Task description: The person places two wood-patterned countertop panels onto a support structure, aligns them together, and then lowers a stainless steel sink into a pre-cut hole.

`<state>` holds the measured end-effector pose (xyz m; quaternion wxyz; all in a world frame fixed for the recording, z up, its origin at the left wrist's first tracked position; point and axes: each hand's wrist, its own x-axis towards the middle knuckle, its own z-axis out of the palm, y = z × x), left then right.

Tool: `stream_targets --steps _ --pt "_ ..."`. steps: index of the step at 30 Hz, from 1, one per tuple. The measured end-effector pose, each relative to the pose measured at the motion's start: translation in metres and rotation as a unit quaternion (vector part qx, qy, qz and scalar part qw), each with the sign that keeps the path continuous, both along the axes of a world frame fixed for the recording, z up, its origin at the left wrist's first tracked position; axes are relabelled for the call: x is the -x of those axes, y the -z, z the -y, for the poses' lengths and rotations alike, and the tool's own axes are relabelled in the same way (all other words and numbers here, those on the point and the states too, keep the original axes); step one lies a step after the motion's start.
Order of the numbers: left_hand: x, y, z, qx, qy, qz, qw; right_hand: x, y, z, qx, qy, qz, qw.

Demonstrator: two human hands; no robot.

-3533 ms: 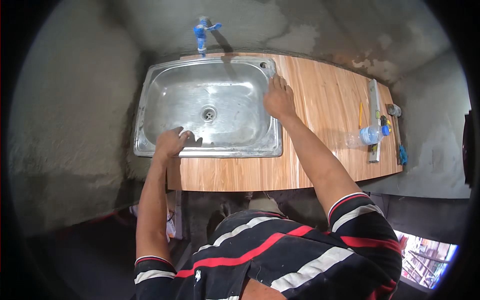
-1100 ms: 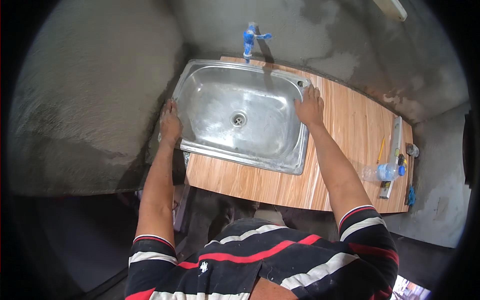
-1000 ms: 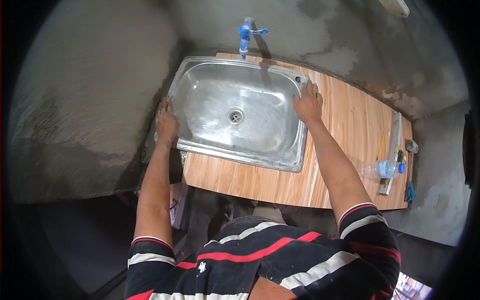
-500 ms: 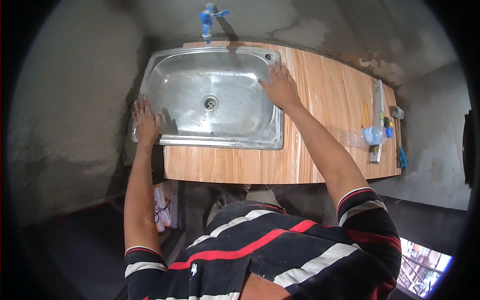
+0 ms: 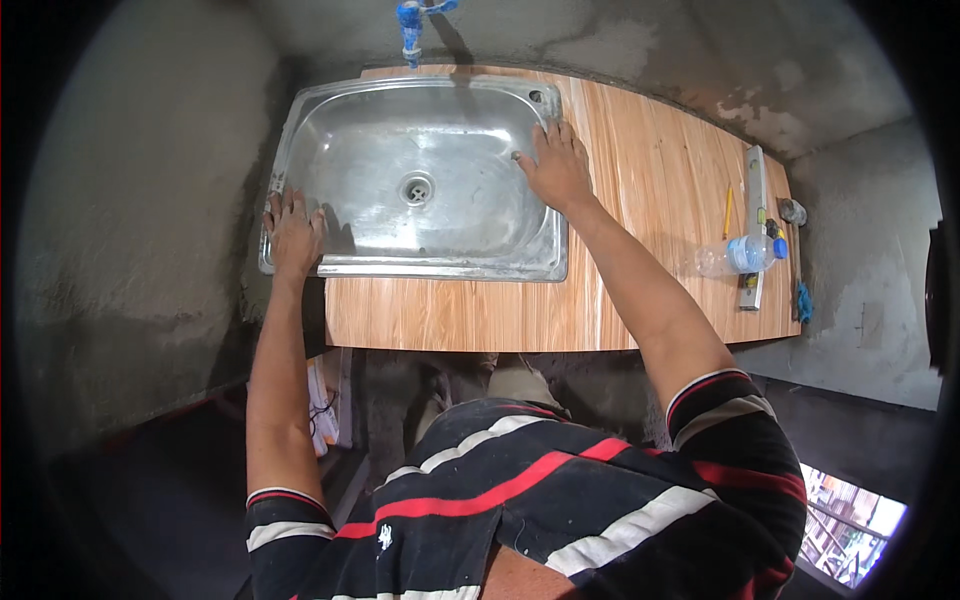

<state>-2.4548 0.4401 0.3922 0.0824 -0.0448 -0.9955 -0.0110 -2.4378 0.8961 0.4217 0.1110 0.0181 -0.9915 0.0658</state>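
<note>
A stainless steel sink (image 5: 420,135) with a central drain (image 5: 416,190) rests on a wood-grain countertop (image 5: 640,170), reaching past its front-left end. My left hand (image 5: 294,232) lies on the sink's front-left corner and left rim, fingers spread. On the right rim lies my right hand (image 5: 560,170), also open, fingers pointing toward the back and thumb over the basin. A tap (image 5: 410,30) with blue on it juts from the wall above the sink's back edge.
On the countertop's right lie a spirit level (image 5: 756,190), yellow pencil (image 5: 728,210), plastic bottle (image 5: 730,258), small grey lump (image 5: 792,212) and blue object (image 5: 803,300). Grey plastered walls (image 5: 150,220) bound the counter at left, back and right. Stuff (image 5: 325,400) sits below at left.
Since 3.5 seconds ago my left hand moved left from the front rim to the left corner. Lately the view has turned and the counter appears higher; both hands stay on the rim.
</note>
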Motion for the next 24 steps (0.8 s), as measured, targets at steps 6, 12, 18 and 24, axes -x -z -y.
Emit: stream_targets --steps 6,12,18,24 --pt "0.015 0.001 0.016 -0.02 0.009 -0.05 0.999 0.015 -0.006 -0.009 0.03 0.041 0.011 0.999" --pt "0.04 0.01 0.025 -0.021 -0.012 -0.039 0.999 0.05 -0.007 -0.035 0.006 0.051 0.046 0.998" --pt "0.04 0.025 0.056 0.017 -0.008 -0.072 0.997 0.056 -0.012 -0.012 -0.043 0.045 0.052 0.997" --pt "0.047 0.007 0.026 -0.045 -0.007 0.015 0.999 0.038 -0.019 -0.033 -0.022 0.059 0.084 0.995"
